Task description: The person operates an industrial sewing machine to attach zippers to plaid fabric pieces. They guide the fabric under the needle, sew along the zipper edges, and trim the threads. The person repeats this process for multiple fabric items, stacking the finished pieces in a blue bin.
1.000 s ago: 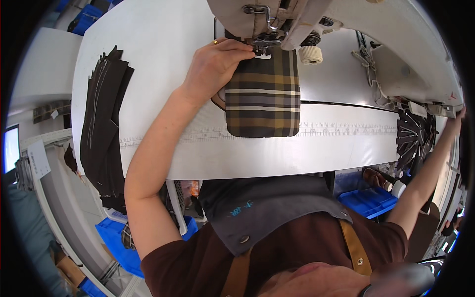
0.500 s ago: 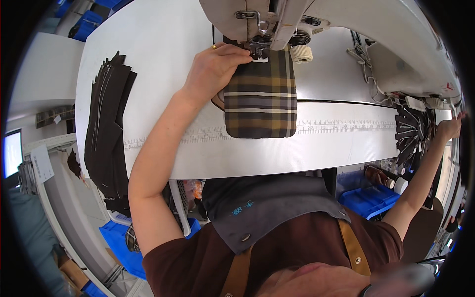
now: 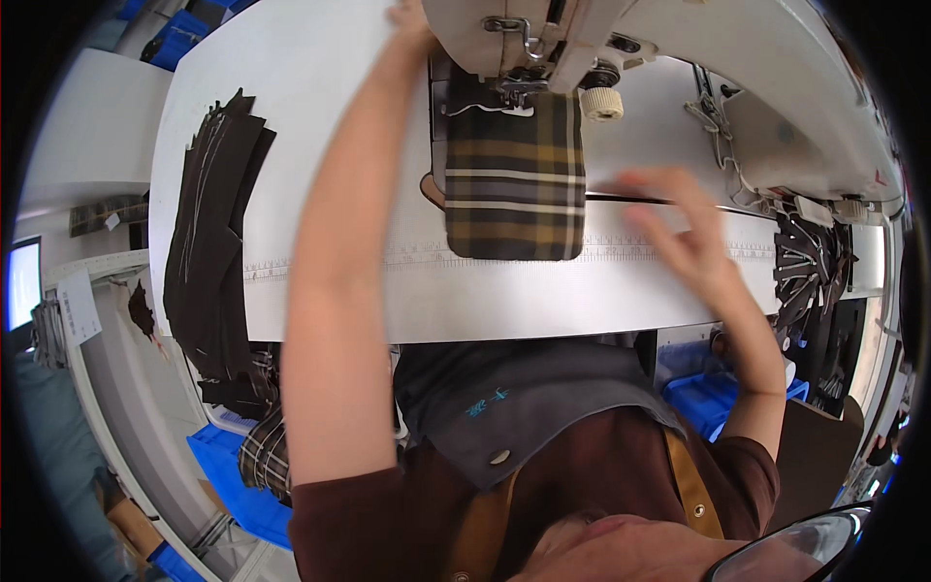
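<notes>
A plaid fabric piece (image 3: 514, 194) in brown, black and white, with rounded lower corners, lies flat under the needle area of the sewing machine (image 3: 524, 82). A dark strip with a white edge shows at its top left. My left arm stretches far forward along the left side of the machine head; my left hand (image 3: 411, 19) is at the upper edge of the view, its fingers largely out of sight. Just right of the plaid piece is my right hand (image 3: 693, 238), blurred by motion, with thumb and fingers apart and nothing visible in it.
A stack of dark fabric strips (image 3: 218, 242) hangs over the table's left edge. Another dark bundle (image 3: 810, 262) is at the right end. A ruler scale (image 3: 407, 252) runs across the white table (image 3: 320, 325). Blue bins (image 3: 693, 403) stand below.
My left hand has left the fabric by the needle and moved forward, past the machine head. My right hand has come in from the far right toward the plaid piece.
</notes>
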Tool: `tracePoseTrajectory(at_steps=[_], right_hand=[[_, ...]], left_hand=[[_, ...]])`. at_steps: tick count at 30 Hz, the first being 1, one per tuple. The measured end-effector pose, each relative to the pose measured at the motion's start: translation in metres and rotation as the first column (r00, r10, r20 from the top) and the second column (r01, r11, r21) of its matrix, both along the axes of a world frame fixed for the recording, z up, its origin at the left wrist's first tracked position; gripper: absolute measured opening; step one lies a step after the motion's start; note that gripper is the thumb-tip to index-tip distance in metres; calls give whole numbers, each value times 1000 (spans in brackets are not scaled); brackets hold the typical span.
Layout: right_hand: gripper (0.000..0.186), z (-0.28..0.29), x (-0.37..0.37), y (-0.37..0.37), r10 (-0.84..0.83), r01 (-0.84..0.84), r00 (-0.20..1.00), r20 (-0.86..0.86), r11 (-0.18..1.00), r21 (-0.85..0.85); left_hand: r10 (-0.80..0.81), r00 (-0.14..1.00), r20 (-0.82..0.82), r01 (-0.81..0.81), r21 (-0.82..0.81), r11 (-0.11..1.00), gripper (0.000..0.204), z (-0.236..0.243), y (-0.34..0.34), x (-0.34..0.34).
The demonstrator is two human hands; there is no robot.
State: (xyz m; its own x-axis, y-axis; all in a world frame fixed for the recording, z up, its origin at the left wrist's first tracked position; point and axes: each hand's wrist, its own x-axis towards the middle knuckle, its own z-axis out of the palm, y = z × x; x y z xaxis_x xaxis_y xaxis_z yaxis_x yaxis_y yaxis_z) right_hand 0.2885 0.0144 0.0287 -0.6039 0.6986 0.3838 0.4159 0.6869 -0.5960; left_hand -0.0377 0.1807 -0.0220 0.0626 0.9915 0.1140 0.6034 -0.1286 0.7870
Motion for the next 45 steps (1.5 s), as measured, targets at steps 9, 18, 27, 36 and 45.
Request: tracePoseTrajectory(at_steps=[9, 18, 27, 36, 45], right_hand=[[30, -22, -65, 19, 60, -87, 994, 96, 950, 301], [52, -25, -60, 20, 12, -80, 977, 212, 945, 318], [64, -31, -57, 79, -168, -22, 907, 387, 897, 441], [31, -33, -56, 84, 9, -36, 997, 75, 931, 363], [14, 5, -88, 23, 316, -582, 797, 515, 628, 516]], left_hand=[[473, 873, 119, -480, 383, 789, 12, -28, 41, -35], [185, 328, 926, -479, -5, 878, 23, 69, -189, -67], [-161, 562, 811, 654, -316, 688, 34, 101, -360, 16], [-292, 673, -679, 454, 68, 888, 80, 28, -315, 64], [-186, 907, -378, 305, 285, 908, 67, 23, -315, 81]])
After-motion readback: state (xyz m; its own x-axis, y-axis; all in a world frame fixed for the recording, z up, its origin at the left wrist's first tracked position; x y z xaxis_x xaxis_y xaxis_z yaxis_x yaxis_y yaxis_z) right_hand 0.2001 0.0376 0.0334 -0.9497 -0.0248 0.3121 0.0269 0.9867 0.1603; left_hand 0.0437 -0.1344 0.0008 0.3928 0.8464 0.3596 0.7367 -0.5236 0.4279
